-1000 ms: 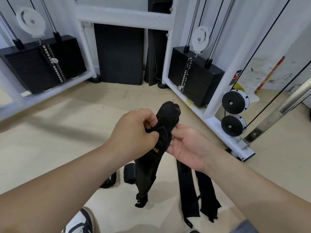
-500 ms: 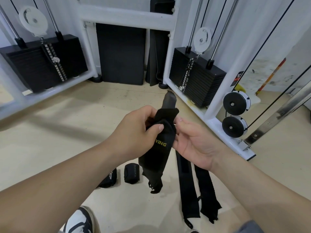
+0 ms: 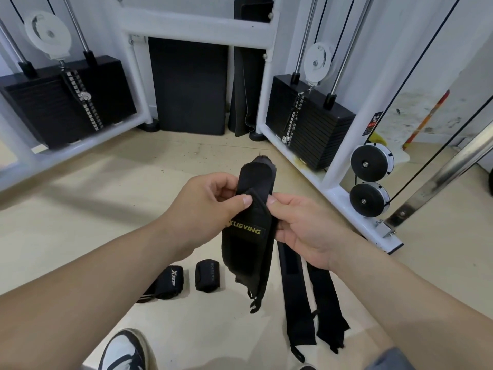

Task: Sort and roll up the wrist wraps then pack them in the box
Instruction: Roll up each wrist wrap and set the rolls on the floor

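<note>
The left hand [image 3: 205,209] and right hand [image 3: 306,225] are each keeping a grip clamped on the folded top of the wrist wrap [image 3: 248,236], in the air above the floor [image 3: 80,222]. It is looking light, soft and limp, so pinching near the fold is likely suiting the rolling. Rolled wraps [image 3: 170,283] and flat wraps [image 3: 293,297] are lying below, and the machine frame [image 3: 336,182] is crowding the right.
</note>
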Available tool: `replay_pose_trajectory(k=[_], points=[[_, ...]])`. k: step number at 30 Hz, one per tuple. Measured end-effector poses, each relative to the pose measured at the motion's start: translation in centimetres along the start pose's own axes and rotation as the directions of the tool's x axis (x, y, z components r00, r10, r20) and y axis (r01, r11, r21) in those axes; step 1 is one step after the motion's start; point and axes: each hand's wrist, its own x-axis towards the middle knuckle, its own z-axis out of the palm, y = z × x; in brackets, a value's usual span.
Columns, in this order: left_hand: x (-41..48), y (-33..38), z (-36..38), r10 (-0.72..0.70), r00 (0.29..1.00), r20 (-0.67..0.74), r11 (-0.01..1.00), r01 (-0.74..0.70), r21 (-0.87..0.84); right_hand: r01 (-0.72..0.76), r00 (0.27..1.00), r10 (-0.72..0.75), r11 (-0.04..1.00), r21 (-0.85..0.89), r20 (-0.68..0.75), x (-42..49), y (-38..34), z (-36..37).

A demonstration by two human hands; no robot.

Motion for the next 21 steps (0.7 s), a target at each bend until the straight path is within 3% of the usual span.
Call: replay_pose_trajectory(k=[8, 12, 16, 21], points=[[0.3, -0.2, 0.5, -0.004, 0.994, -0.111, 1.000, 0.005, 0.009, -0.019, 0.999, 0.016, 0.998, 0.064, 0.051, -0.1, 0.1, 0.4], [0.3, -0.2, 0.9, 0.036, 0.981, -0.189, 0.995, -0.017, 0.098, 0.000, 0.998, -0.006, 0.996, 0.090, 0.061, -0.3, -0.2, 1.0], [0.5, -0.3, 0.8, 0.070, 0.962, -0.264, 0.964, 0.002, 0.265, 0.091, 0.995, -0.095, 0.988, -0.126, -0.025, -0.3, 0.1, 2.0], [-0.2, -0.1, 1.7, -0.113, 0.994, 0.005, 0.962, 0.109, 0.249, 0.074, 0.988, -0.095, 0.983, -0.169, -0.120, 0.3, 0.4, 2.3]])
